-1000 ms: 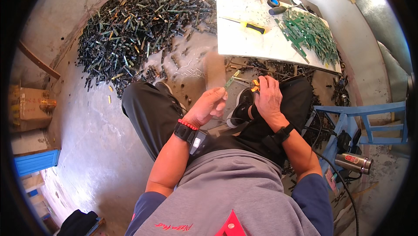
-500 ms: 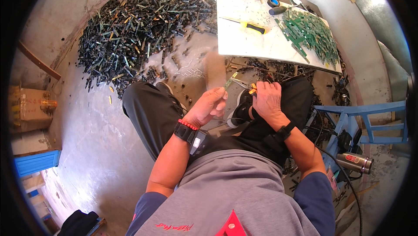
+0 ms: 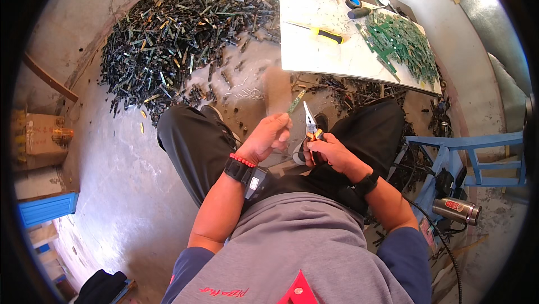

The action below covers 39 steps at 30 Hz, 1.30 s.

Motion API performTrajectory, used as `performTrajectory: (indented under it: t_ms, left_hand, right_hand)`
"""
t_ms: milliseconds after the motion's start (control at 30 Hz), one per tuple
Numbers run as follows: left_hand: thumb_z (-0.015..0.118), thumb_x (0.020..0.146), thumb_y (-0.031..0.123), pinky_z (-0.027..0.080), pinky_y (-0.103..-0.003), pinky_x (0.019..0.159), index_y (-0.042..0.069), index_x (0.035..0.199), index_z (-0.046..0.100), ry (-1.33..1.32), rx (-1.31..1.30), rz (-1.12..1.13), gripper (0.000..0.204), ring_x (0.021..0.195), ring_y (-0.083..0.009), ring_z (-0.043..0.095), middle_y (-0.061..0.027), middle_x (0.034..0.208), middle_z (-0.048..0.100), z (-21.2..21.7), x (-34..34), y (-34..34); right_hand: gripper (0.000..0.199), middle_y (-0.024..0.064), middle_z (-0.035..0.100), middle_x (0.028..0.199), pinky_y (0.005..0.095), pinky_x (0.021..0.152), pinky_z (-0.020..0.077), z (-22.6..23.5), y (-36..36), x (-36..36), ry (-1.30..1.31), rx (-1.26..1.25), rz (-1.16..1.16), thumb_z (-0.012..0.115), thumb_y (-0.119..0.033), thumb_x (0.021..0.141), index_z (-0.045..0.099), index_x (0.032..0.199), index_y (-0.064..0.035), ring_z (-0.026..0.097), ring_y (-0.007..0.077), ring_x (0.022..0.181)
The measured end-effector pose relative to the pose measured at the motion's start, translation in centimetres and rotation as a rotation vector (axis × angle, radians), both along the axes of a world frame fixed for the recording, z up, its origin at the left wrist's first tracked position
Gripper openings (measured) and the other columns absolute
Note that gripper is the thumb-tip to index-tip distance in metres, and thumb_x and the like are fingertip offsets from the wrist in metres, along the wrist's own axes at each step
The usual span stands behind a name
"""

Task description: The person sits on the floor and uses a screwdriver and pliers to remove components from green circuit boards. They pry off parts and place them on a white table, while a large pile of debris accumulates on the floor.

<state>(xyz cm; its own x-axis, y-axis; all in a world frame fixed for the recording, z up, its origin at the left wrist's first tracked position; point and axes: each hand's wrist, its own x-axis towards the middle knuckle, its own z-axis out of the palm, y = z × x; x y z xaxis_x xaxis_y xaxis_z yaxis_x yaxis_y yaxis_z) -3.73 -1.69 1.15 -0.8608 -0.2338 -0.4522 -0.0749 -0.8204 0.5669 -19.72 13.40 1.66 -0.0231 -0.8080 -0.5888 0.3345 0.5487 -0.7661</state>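
Between the fingers of my left hand is the lower end of a narrow green circuit board strip, its free end tilted up and to the right. My right hand is wrapped round the orange-and-black handles of long-nose pliers. The pliers' metal jaws point up, close to the right of the strip and apart from it. Both hands are above the floor between my knees. Ahead and to the right, a heap of green circuit board strips lies on a white board.
A large pile of dark strips covers the floor ahead left. On the white board lie a yellow-and-black screwdriver, a dark-handled tool and a blue tape roll. At right are a blue stool and a steel flask.
The pliers have come away from the strip and turned from pointing left to pointing up. My right hand has shifted down and rolled over. My left hand is nearly still.
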Motion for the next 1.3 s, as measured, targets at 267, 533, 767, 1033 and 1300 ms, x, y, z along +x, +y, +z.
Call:
performTrajectory:
  t_ms: [267, 533, 767, 1033, 1300]
  left_hand:
    - [0.048, 0.099, 0.031, 0.027, -0.021, 0.043, 0.008, 0.088, 0.051, -0.055, -0.106, 0.002, 0.025, 0.041, -0.0056, 0.028, 0.0020, 0.055, 0.044, -0.1, -0.5, 0.3]
    - [0.048, 0.099, 0.031, 0.030, -0.020, 0.043, 0.006, 0.085, 0.052, -0.236, -0.545, 0.069, 0.028, 0.047, -0.0035, 0.036, 0.0034, 0.059, 0.045, -0.8, -1.1, 1.5]
    - [0.049, 0.098, 0.030, 0.036, -0.023, 0.050, 0.002, 0.085, 0.055, -0.302, -0.941, 0.156, 0.031, 0.054, -0.0066, 0.044, 0.0013, 0.060, 0.048, -2.8, -1.1, 1.8]
    - [0.048, 0.095, 0.032, 0.044, -0.046, 0.067, -0.001, 0.092, 0.056, -0.436, -1.120, 0.086, 0.034, 0.078, -0.0438, 0.056, -0.0253, 0.078, 0.057, -1.1, -1.1, 2.2]
    - [0.050, 0.095, 0.030, 0.043, -0.044, 0.063, -0.001, 0.090, 0.056, -0.472, -1.273, 0.133, 0.032, 0.070, -0.0407, 0.055, -0.0230, 0.072, 0.055, -1.1, -1.1, 2.6]
  right_hand:
    - [0.023, 0.0143, 0.062, 0.076, 0.0376, 0.063, 0.0452, -2.4, 0.8, -2.0, 0.751, -0.129, 0.096, 0.054, -0.023, 0.087, 0.060, 0.094, -0.0022, 0.059, 0.0282, 0.070]
    - [0.028, 0.0162, 0.059, 0.090, 0.0442, 0.074, 0.0483, 1.0, 0.4, -1.6, 1.474, -0.157, 0.095, 0.061, -0.017, 0.079, 0.055, 0.104, -0.0035, 0.059, 0.0344, 0.087]
    - [0.036, 0.0173, 0.056, 0.096, 0.0428, 0.075, 0.0485, 0.4, -0.7, -1.2, 1.656, -0.102, 0.062, 0.068, -0.013, 0.073, 0.054, 0.103, 0.0001, 0.055, 0.0346, 0.093]
    - [0.037, 0.0173, 0.055, 0.096, 0.0408, 0.075, 0.0475, 0.1, -1.6, -0.9, 1.722, -0.107, 0.125, 0.069, -0.014, 0.072, 0.054, 0.103, 0.0005, 0.054, 0.0339, 0.092]
    - [0.031, 0.0161, 0.055, 0.093, 0.0402, 0.070, 0.0480, -0.4, -1.9, -1.1, 1.812, -0.111, 0.162, 0.068, -0.015, 0.072, 0.055, 0.096, -0.0007, 0.054, 0.0333, 0.090]
